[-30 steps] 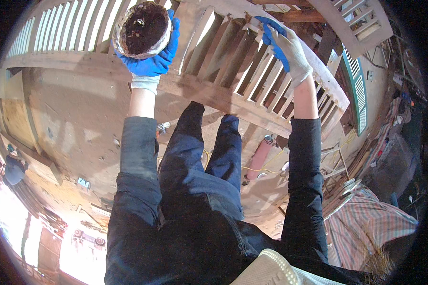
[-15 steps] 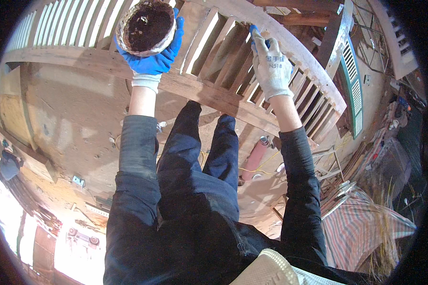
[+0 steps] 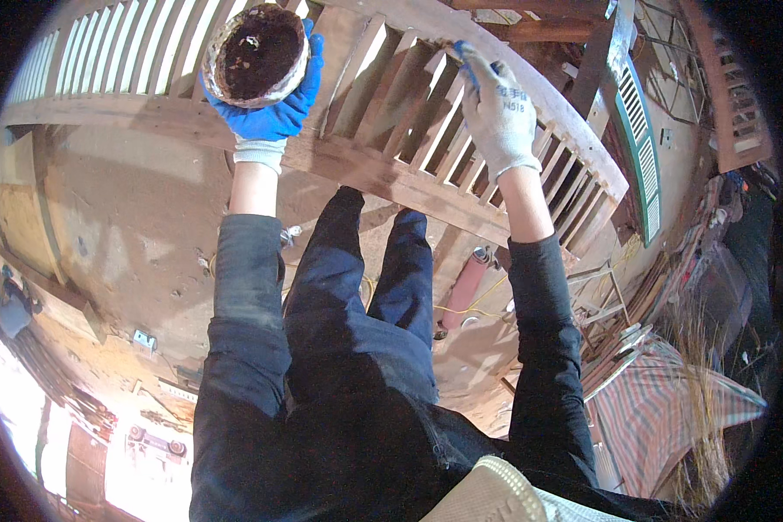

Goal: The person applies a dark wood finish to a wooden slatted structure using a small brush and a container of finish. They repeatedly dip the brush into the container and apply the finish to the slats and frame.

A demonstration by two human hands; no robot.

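Observation:
My left hand (image 3: 274, 113), in a blue-palmed glove, is wrapped round a round bowl (image 3: 299, 76) with a crusted, pale rim. Dark brown matter with a few light flecks lies inside the bowl. My right hand (image 3: 494, 109), in a matching glove with its grey back showing, is closed on what looks like a small brush (image 3: 442, 43), mostly hidden by the fingers. The brush end meets the upper ends of the slats in a slatted wooden panel (image 3: 383, 181). This panel has a curved far rail and lies across the view beneath both hands.
A red cylinder (image 3: 465, 291) and a yellow cord (image 3: 487, 311) lie on the floor by my feet. On the right are a green-framed slatted panel (image 3: 642, 165) and a striped sheet (image 3: 652, 409). Another person (image 3: 15, 309) is far left.
My left hand and the bowl have shifted slightly left, and the bowl has tilted a little. My right hand has turned slightly over the slats, its fingertips moving a bit left.

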